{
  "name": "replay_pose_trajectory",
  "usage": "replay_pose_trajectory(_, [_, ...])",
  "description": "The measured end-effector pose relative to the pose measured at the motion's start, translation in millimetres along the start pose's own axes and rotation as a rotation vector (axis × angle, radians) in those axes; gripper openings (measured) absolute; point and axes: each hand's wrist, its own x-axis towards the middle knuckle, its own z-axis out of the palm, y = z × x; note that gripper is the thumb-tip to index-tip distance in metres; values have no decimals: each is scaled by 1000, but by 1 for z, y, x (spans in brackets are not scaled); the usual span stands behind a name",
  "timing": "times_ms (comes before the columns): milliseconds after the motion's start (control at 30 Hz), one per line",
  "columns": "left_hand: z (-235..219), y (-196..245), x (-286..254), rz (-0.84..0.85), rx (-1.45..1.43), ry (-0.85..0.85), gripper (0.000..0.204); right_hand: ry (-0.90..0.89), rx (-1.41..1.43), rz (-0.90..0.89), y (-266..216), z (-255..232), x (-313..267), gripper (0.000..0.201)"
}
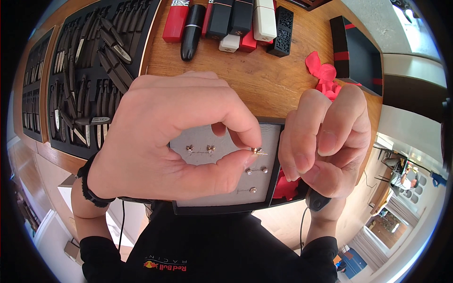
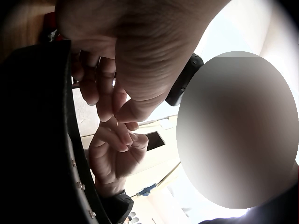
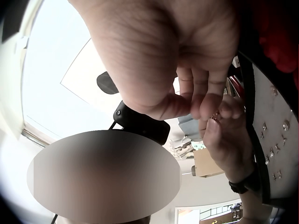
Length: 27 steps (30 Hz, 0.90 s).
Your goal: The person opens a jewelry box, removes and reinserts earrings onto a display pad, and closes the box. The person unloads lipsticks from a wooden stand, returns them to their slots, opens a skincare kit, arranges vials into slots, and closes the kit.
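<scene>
Head view above, facing down; wrist views close, sideways; all share fingers (image 1: 245, 121).

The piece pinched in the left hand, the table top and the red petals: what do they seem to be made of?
Tiny piece: probably metal, gold-coloured and shiny, judging by its glint and thin pin.
Table top: wood or wood-look, satin brown, with grain.
Red petals: perhaps thin fabric or paper, mostly matte, with curved edges.
</scene>
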Motion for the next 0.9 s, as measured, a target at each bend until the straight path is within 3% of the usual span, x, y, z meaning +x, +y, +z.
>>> replay_pose_trajectory(400, [1,0,0,10,1,-9,20,130,-37,28,0,12,-3,40])
replay_pose_trajectory(900, [0,0,0,15,4,-21,20,101,-53,43,0,13,-5,38])
